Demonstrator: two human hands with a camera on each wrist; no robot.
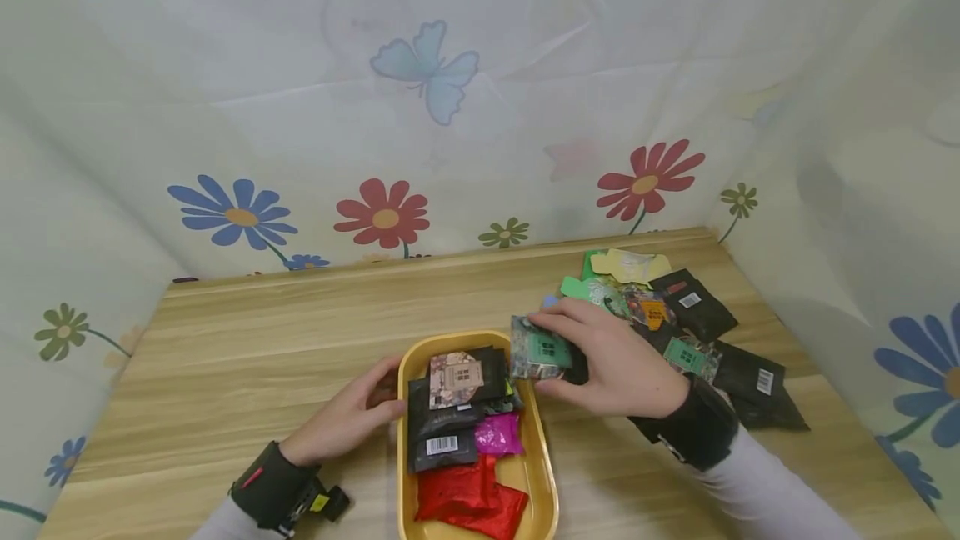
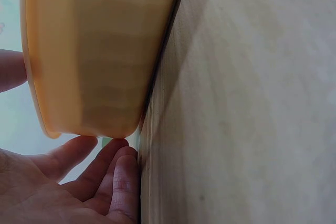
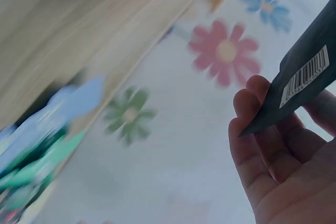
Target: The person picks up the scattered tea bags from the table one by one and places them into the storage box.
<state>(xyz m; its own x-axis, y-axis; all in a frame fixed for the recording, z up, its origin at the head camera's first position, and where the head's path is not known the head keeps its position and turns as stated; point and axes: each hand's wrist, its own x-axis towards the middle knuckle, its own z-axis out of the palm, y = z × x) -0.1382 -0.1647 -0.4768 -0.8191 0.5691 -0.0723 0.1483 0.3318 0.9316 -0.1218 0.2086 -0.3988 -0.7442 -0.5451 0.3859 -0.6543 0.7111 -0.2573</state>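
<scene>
Holding a green-labelled packet (image 1: 546,348) in the right hand (image 1: 618,365), pinched between thumb and fingers, right around the 1 o'clock edge of the yellow tray (image 1: 516,467). Can't tell if actually touching the rim, tbh. In the right wrist view, showing a dark back with a barcode.

Seeing the tray down at 6 o'clock on the wood-grain worktop (image 1: 262,357). Got the left hand (image 1: 348,417) at the tray's 9 o'clock side, not really gripping, just touching the outer wall with loosely bent fingers, with the thumb up by the rim.

Inside, spotting a flowery packet (image 1: 442,382) near 12, dark packets (image 1: 444,445) around 9, a shiny magenta packet (image 1: 497,434) at 3 and crumpled red packets (image 1: 480,498) towards 6.

Past the right hand, at about 2 o'clock from the tray, seeing a messy heap of packets (image 1: 693,315), mostly black and green, overlapping. Also noticing black wristbands (image 1: 273,486), plus a floral backdrop (image 1: 517,148) at 12.
</scene>
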